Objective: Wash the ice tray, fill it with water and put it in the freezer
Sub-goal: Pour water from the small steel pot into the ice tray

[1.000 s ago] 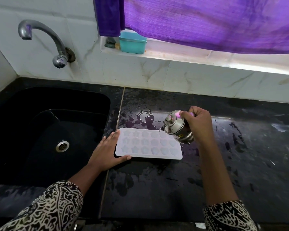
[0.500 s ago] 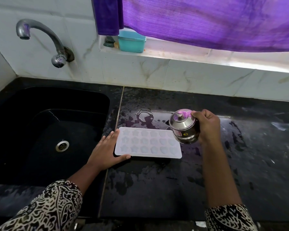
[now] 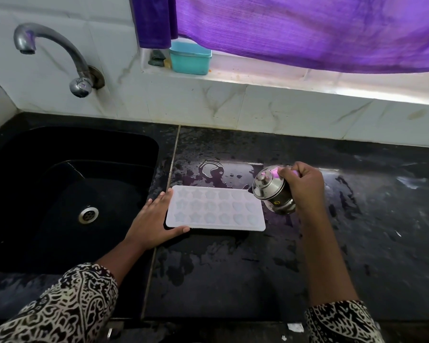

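**On the desk (image 3: 233, 280), right of the sink (image 3: 60, 191): tray steadied, pot tilted**

1. Tray position. Your ice tray (image 3: 216, 210) lies flat on the wet black desk, its left end just beside the seam where the sink begins. Its moulded cells face up. Whether they hold water cannot be told.

2. Left hand (image 3: 150, 224). Your fingers (image 3: 162, 198) are straight and lie against the tray's left end, with the thumb along its near edge. Nothing is gripped.

3. Right hand (image 3: 304, 188). Your fingers are curled round a lidded steel pot (image 3: 273, 191) and grip it. The pot is held off the desk and leans toward the tray, with its knobbed lid over the tray's far right corner.

4. Surroundings. A tap (image 3: 57, 48) curves out from the tiled wall above the sink, and the drain (image 3: 88, 214) sits in the basin floor. A teal box (image 3: 190, 59) stands on the window ledge (image 3: 282, 82) under a purple curtain (image 3: 307, 28).
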`<state>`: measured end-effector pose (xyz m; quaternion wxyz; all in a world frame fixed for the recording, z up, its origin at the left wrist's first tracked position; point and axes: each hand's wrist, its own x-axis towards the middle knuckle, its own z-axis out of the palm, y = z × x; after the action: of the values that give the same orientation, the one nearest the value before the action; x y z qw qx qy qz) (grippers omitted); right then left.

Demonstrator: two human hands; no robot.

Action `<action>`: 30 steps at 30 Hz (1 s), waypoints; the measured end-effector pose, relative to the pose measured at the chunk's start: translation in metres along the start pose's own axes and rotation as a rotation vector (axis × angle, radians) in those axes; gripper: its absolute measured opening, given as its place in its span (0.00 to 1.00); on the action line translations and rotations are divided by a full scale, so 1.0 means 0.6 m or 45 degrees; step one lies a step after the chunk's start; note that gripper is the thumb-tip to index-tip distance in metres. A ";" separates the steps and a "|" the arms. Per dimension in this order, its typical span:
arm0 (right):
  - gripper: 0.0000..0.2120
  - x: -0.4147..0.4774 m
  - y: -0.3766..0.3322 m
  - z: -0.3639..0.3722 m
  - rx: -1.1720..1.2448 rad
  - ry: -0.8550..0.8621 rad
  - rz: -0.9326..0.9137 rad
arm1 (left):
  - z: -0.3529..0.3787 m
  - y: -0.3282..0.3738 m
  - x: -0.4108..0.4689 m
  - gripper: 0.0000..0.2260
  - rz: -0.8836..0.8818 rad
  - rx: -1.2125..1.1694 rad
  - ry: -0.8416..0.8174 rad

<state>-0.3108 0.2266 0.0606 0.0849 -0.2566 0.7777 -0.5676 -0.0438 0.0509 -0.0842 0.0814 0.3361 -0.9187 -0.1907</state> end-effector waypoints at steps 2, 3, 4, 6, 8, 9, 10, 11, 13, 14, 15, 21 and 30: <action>0.17 0.001 -0.001 0.000 -0.014 -0.007 -0.014 | 0.000 0.000 0.000 0.54 -0.002 0.010 -0.001; 0.17 0.002 -0.002 -0.001 -0.016 -0.008 -0.018 | 0.001 0.000 0.000 0.54 -0.002 0.013 -0.002; 0.17 0.002 -0.003 -0.001 -0.019 -0.011 -0.022 | 0.000 0.001 0.000 0.54 -0.001 0.013 -0.003; 0.17 0.003 -0.004 -0.002 -0.020 -0.023 -0.037 | 0.000 0.001 0.000 0.54 0.000 0.010 -0.001; 0.17 0.004 -0.005 -0.003 -0.024 -0.030 -0.046 | 0.000 0.002 0.000 0.54 0.001 0.010 0.000; 0.17 0.005 -0.005 -0.003 -0.031 -0.031 -0.046 | -0.001 0.003 0.000 0.54 0.002 0.012 0.000; 0.16 0.006 -0.006 -0.003 -0.037 -0.033 -0.045 | -0.001 0.003 0.000 0.54 0.003 0.012 0.000; 0.16 0.007 -0.006 -0.004 -0.039 -0.034 -0.048 | -0.001 0.003 0.001 0.54 0.003 0.010 0.000; 0.15 0.009 -0.007 -0.004 -0.037 -0.032 -0.052 | 0.000 0.003 0.001 0.55 0.001 0.007 -0.002; 0.15 0.009 -0.007 -0.004 -0.037 -0.028 -0.053 | 0.000 0.002 0.001 0.55 0.001 0.008 -0.002; 0.16 0.009 -0.008 -0.003 -0.037 -0.024 -0.054 | -0.001 0.002 0.000 0.55 0.001 0.009 -0.002; 0.16 0.009 -0.008 -0.005 -0.032 -0.027 -0.066 | -0.001 0.003 0.000 0.54 0.002 0.001 0.004; 0.17 0.007 -0.010 -0.006 -0.015 -0.009 -0.078 | -0.003 0.004 -0.001 0.54 -0.002 0.003 -0.002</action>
<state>-0.3139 0.2263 0.0683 0.0685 -0.2828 0.7725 -0.5645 -0.0446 0.0525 -0.0817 0.0800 0.3365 -0.9188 -0.1900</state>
